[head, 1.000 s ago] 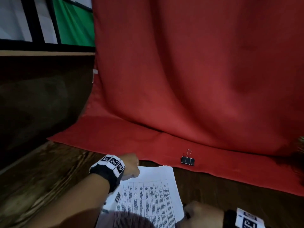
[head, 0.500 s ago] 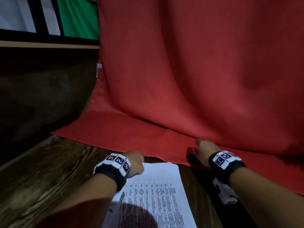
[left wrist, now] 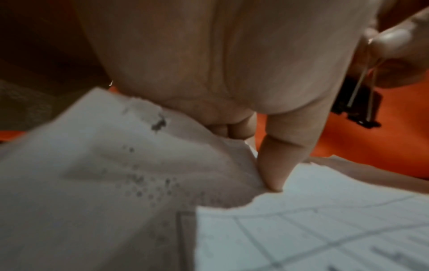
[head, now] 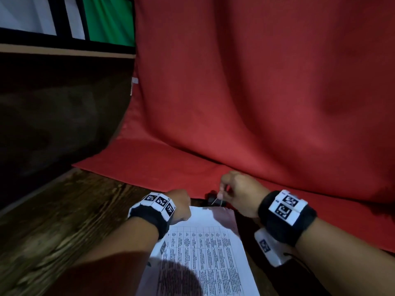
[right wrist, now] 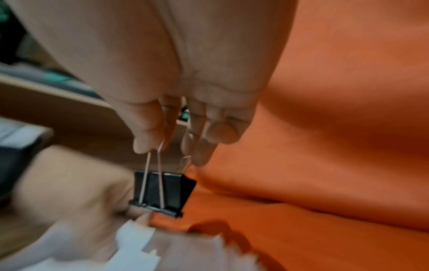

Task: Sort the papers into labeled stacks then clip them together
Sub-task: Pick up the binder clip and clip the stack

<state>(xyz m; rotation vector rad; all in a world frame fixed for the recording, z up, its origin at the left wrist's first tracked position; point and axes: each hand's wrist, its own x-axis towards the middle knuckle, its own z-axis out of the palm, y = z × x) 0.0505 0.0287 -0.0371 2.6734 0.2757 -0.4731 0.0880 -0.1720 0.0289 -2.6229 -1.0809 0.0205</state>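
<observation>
A stack of printed papers (head: 203, 248) with a table on the top sheet lies on the dark wooden table (head: 64, 221). My left hand (head: 180, 207) grips the stack's far left corner, its thumb (left wrist: 278, 165) pressed on the top sheet (left wrist: 325, 220) and fingers curled under. My right hand (head: 233, 192) pinches the wire handles of a black binder clip (right wrist: 162, 192) and holds it just above the stack's far edge. The clip (head: 214, 199) hangs jaws down, also seen in the left wrist view as the clip (left wrist: 357, 102). Its mouth is off the paper.
A red cloth (head: 256, 103) hangs as a backdrop and spreads over the table behind the papers. A dark ledge (head: 53, 107) rises on the left under a window frame. Bare wood shows left of the stack.
My right hand reached from the near right up to the binder clip on the red cloth, picked it up by its handles and brought it to the stack's far edge. The left hand stayed.
</observation>
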